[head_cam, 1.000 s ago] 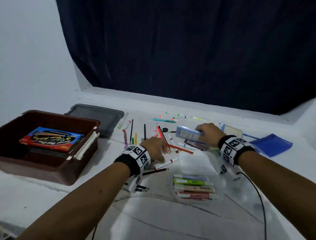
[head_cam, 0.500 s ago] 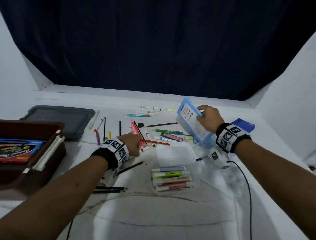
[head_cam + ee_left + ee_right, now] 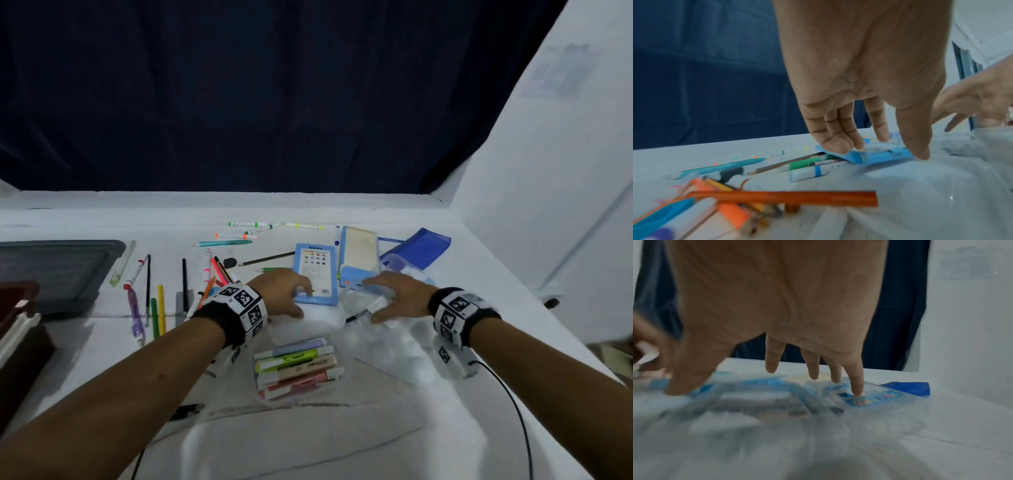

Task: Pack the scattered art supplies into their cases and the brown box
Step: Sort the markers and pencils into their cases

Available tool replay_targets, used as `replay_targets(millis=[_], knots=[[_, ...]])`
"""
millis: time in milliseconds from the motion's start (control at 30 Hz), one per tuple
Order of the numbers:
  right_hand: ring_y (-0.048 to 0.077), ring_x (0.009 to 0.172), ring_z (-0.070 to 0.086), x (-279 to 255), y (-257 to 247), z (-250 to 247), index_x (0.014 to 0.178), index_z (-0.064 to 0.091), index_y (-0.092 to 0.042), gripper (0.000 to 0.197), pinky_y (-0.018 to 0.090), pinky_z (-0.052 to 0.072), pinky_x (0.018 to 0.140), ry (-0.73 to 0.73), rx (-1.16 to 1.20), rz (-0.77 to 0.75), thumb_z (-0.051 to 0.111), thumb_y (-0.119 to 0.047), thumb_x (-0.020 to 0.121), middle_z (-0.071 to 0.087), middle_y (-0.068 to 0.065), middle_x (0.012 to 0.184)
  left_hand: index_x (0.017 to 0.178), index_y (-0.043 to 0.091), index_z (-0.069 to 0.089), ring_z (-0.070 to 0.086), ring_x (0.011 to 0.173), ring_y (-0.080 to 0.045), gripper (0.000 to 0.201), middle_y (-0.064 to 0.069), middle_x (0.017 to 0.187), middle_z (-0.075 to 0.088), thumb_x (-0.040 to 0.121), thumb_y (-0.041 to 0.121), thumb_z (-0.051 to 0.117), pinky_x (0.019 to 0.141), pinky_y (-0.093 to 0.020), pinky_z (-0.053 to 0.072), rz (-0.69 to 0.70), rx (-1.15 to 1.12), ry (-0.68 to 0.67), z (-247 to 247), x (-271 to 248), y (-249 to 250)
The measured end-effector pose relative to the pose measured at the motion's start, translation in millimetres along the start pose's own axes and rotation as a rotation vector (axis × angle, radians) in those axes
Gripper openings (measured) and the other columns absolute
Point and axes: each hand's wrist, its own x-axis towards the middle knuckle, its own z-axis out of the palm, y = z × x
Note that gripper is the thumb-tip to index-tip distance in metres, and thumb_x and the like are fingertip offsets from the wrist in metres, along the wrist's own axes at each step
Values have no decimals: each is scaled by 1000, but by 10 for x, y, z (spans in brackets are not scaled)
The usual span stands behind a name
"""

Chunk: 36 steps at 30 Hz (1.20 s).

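Now the left hand (image 3: 281, 291) rests straight fingers on the flat light-blue plastic paint case (image 3: 314, 274). The right hand (image 3: 399, 296) hovers open nearby. Next, I think, lift the case toward the brown plastic box (image 3: 20, 342).

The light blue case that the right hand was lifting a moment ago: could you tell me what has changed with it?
The light blue case now lies flat on the table; the right hand let go, and the left hand moved onto its near end. The highlighters stayed put.

Both forearms reach forward, left hand (image 3: 281, 291) and right hand (image 3: 397, 296) spread palm-down.
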Motion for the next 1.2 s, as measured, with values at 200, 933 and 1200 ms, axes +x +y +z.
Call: replay_targets(millis=[200, 933, 1200], knots=[[20, 120, 52, -100, 105, 2, 139, 49, -25, 55, 24, 39, 95, 66, -36, -1, 69, -28, 88, 52, 3, 140, 145, 35, 39, 40, 131, -28, 62, -4, 144, 42, 90, 32, 66, 103, -40, 40, 86, 223, -219, -40, 339, 161], [32, 92, 58, 1024, -306, -125, 79, 60, -5, 10, 34, 48, 77, -36, -243, 47, 58, -13, 84, 61, 18, 96, 140, 50, 38, 2, 148, -31, 79, -8, 162, 4, 72, 56, 77, 115, -58, 20, -41, 168, -323, 13, -130, -363], [28, 93, 63, 1140, -317, -142, 97, 67, -14, 21, 36, 55, 81, -46, -324, 30, 70, -25, 79, 63, 8, 101, 123, 22, 62, 37, 134, -28, 47, -9, 145, 41, 82, 39, 75, 106, -32, 35, -162, -2, -119, -5, -318, -510]])
